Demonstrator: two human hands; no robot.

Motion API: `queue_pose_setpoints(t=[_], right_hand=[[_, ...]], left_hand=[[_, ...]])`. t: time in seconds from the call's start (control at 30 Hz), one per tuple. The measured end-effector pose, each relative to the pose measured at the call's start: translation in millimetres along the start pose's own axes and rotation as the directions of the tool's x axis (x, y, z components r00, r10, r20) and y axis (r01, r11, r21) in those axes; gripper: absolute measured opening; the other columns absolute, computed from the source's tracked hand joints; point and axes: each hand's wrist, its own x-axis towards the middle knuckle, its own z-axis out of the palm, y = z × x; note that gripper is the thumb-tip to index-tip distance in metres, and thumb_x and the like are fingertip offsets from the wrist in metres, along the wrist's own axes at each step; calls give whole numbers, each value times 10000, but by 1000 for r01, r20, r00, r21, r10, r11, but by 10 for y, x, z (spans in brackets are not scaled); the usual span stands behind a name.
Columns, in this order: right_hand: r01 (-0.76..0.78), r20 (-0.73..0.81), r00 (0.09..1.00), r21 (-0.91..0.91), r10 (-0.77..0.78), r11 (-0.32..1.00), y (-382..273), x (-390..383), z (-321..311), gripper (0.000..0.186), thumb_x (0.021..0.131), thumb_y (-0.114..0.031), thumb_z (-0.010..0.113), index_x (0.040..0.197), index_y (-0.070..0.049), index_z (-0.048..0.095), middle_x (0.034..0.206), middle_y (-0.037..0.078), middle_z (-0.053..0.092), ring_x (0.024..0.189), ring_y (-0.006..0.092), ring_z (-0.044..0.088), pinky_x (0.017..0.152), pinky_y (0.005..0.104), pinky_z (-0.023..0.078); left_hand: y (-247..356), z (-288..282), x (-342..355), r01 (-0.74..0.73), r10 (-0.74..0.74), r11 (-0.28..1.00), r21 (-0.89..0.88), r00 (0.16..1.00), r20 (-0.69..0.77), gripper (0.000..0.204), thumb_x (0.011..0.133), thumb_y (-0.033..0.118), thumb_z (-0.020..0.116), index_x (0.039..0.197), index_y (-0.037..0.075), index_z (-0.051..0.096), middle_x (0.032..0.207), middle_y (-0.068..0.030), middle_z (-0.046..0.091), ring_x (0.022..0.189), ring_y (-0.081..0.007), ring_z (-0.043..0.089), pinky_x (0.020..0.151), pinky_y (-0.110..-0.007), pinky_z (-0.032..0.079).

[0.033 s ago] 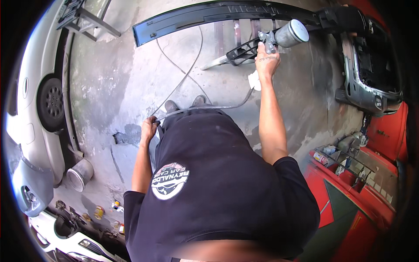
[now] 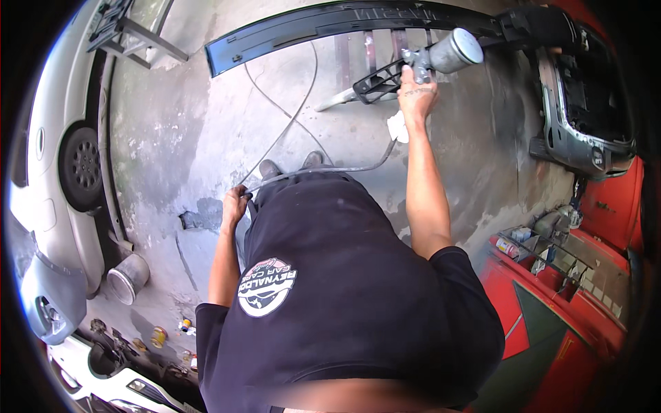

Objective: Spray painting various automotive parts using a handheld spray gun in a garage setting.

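Two hands gripping: left hand curled round the air hose, likely keeping slack clear of the feet; long dark panel across the far side, apparently raised for access; right hand closed round the spray gun, near the panel, trigger squeeze unclear.

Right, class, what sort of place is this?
Probably a car paint workshop: the right hand holds a spray gun near a long black panel, and a pale car stands at left.
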Motion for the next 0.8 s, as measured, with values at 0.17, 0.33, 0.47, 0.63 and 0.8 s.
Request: queue_pose_setpoints(t=[0.17, 0.33, 0.47, 0.63, 0.8], right_hand=[[-166, 401, 914, 244, 57, 955, -11, -127, -19, 286, 907, -274, 734, 924, 12, 719, 721, 85, 714, 540, 174, 660, 528, 342, 529], [-110, 442, 896, 316, -44, 943, 187, 156, -208, 300, 902, -279, 746, 911, 19, 713, 704, 74, 705, 520, 146, 644, 504, 320, 523], [90, 52, 994, 30, -92, 995, 536, 813, -359, 370, 889, -353, 759, 769, -4, 735, 608, 79, 678, 485, 156, 638, 469, 338, 511], [57, -117, 991, -70, -65, 996, 708, 1215, -623, 352, 872, -344, 746, 835, 6, 737, 725, 184, 697, 677, 336, 687, 659, 447, 523], [-8, 133, 991, 60, 0, 998, 506, 812, -542, 352, 868, -326, 736, 931, 20, 731, 795, 210, 730, 752, 374, 726, 734, 458, 549]], left_hand=[[305, 91, -24, 50, -54, 995, 84, 998, 34, 183, 821, 96, 717, 950, -33, 703, 945, -244, 734, 950, -387, 723, 832, -436, 540], [657, 134, -49, 129, -131, 989, 79, 991, 26, 161, 816, 62, 708, 937, -43, 701, 934, -236, 741, 937, -367, 732, 825, -424, 540], [828, 259, -33, 79, -79, 994, 71, 997, -5, 190, 847, 72, 700, 995, -47, 704, 958, -234, 746, 945, -353, 736, 836, -418, 544], [878, 447, 24, 32, -32, 999, 2, 999, 27, 243, 865, 44, 666, 1074, -76, 693, 988, -236, 748, 956, -315, 742, 864, -386, 550], [928, 462, 6, 140, -139, 990, -17, 988, 63, 259, 860, 38, 658, 1091, -74, 692, 987, -245, 746, 975, -307, 742, 870, -379, 548]])
